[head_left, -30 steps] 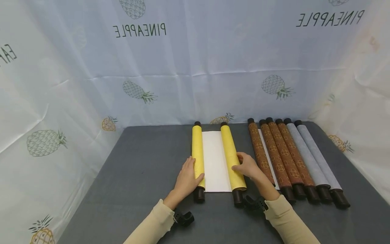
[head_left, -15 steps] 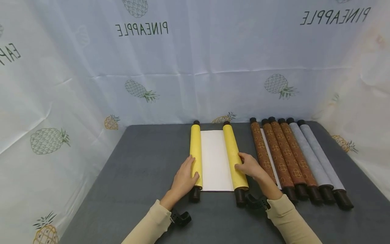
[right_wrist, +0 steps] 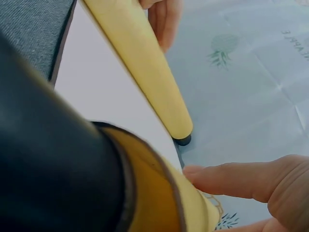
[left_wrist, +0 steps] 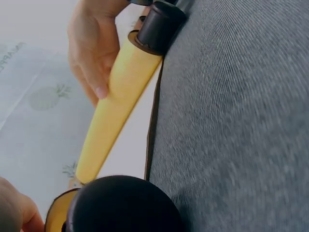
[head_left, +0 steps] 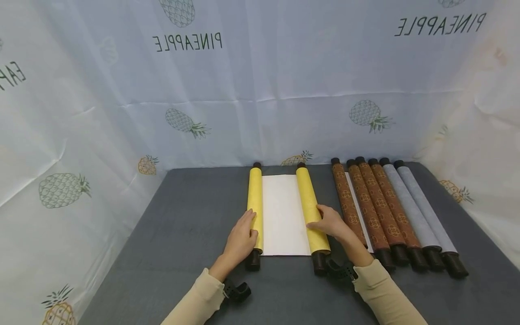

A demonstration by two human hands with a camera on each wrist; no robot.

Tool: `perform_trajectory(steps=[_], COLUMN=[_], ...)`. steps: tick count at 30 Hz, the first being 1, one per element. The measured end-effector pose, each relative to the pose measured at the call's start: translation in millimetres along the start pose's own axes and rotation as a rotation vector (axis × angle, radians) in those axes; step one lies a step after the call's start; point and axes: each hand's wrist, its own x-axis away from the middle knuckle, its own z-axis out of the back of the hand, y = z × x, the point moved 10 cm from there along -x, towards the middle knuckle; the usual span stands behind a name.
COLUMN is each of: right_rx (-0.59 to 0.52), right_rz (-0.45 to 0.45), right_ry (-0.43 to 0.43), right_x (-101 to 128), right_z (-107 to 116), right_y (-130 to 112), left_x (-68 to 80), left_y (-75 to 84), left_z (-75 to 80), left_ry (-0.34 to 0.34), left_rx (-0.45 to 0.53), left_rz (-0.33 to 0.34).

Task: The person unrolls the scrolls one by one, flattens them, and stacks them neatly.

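Observation:
A yellow hanging scroll [head_left: 284, 212] lies partly unrolled, white paper showing between its two rolls. My left hand [head_left: 240, 239] holds the left roll [head_left: 255, 194] near its front end, thumb on the inner side and fingers along the outer side. My right hand [head_left: 331, 221] grips the right roll [head_left: 306, 189], its thumb reaching over to the paper side. Dark knobs stick out at both rolls' ends. In the left wrist view, the right hand's fingers [left_wrist: 94, 53] lie against the yellow roll. A dark knob covers much of the right wrist view.
Right of the yellow scroll lie several brown patterned scrolls [head_left: 379, 203] and two grey ones [head_left: 424, 203], side by side. A strip of white paper shows between the two leftmost brown rolls. The dark grey table [head_left: 183, 225] backs onto a white pineapple-print curtain [head_left: 243, 67].
My left hand has moved left with the left roll, so the white paper strip between the rolls is wider. The right hand and right roll have stayed about in place.

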Motion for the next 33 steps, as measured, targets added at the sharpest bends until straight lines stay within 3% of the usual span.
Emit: perform_trajectory(steps=[19, 29, 33], right_rx=[-0.008, -0.078, -0.118], right_rz=[0.004, -0.014, -0.021], right_ry=[-0.011, 0.005, 0.012], right_x=[0.8, 5.1, 6.7], right_z=[2.9, 3.8, 1.8], right_y=[5.3, 12.1, 11.7], left_x=[2.6, -4.1, -5.9], left_y=[-14.2, -20.0, -25.9], left_z=[6.9, 10.3, 12.8], left_ry=[0.039, 0.009, -0.010], left_rx=[-0.139, -0.005, 0.032], left_rz=[0.083, 0.037, 0.060])
